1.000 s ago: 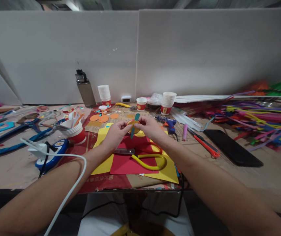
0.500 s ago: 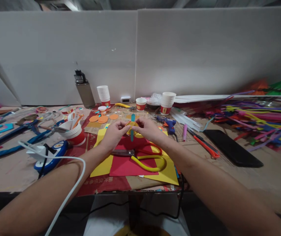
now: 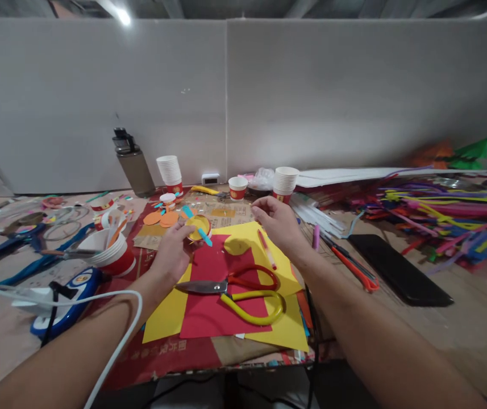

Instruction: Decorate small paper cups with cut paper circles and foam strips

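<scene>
My left hand [image 3: 173,250] holds a small round piece [image 3: 196,227] with a yellow top and a red-and-white side, perhaps a cut-down paper cup. A bright blue strip [image 3: 204,236] lies across its top and sticks out on both sides. My right hand [image 3: 277,224] is raised over the yellow paper, its fingers loosely curved and apart from the thumb, with nothing seen in them. Below the hands, large scissors [image 3: 220,288] with one red and one yellow handle lie on a red sheet [image 3: 209,318] atop yellow paper [image 3: 158,324]. An orange-and-white pen [image 3: 267,250] rests by my right wrist.
At left stand a paper cup of tools [image 3: 117,258] and a blue device [image 3: 81,307] with a white cable. Behind are orange discs [image 3: 169,220], a bottle [image 3: 136,167] and stacked cups [image 3: 286,182]. To the right lie a cutter [image 3: 356,267], a black phone [image 3: 400,270] and pipe cleaners [image 3: 452,210].
My right hand has let go of the round piece and moved right. My left hand has carried the piece left, and its blue strip is now slanted. The view has shifted slightly.
</scene>
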Tool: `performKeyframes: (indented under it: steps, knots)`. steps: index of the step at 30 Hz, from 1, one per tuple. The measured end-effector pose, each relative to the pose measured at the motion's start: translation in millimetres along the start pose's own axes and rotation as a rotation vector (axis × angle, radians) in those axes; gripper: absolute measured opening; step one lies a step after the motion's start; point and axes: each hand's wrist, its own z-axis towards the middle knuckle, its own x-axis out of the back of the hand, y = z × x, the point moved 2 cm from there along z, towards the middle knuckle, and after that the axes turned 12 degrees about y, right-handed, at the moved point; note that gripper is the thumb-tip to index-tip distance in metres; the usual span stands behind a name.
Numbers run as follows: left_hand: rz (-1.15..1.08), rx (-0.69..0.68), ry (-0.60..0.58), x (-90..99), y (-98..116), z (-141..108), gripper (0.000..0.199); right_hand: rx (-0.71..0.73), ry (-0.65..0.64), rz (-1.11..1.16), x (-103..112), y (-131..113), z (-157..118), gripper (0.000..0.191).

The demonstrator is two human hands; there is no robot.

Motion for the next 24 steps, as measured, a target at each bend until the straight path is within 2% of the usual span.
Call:
performKeyframes:
  steps: [5,9,13,18,24]
  knots:
    - [-0.128,-0.026,0.155,4.9,10.4,2.9,0.022,0.068,-0.006,-0.118,1.6,0.2,-3.1,0.013]
    - [-0.150,-0.076,0.235,8.0,14.6,5.7,0.019,0.155,-0.131,-0.208,-5.7,-4.1,-11.4,0.010]
    - [-0.156,-0.090,0.216,8.7,15.2,8.8,0.022,0.257,-0.232,-0.262,-16.4,-3.6,-19.5,0.007]
    - [-0.145,-0.094,0.207,9.0,13.8,14.1,0.028,0.367,-0.315,-0.274,-30.2,8.9,-26.5,0.006]
    - [-0.158,-0.095,0.167,8.9,11.2,18.8,0.032,0.405,-0.381,-0.328,-46.5,4.6,-34.1,0.018]
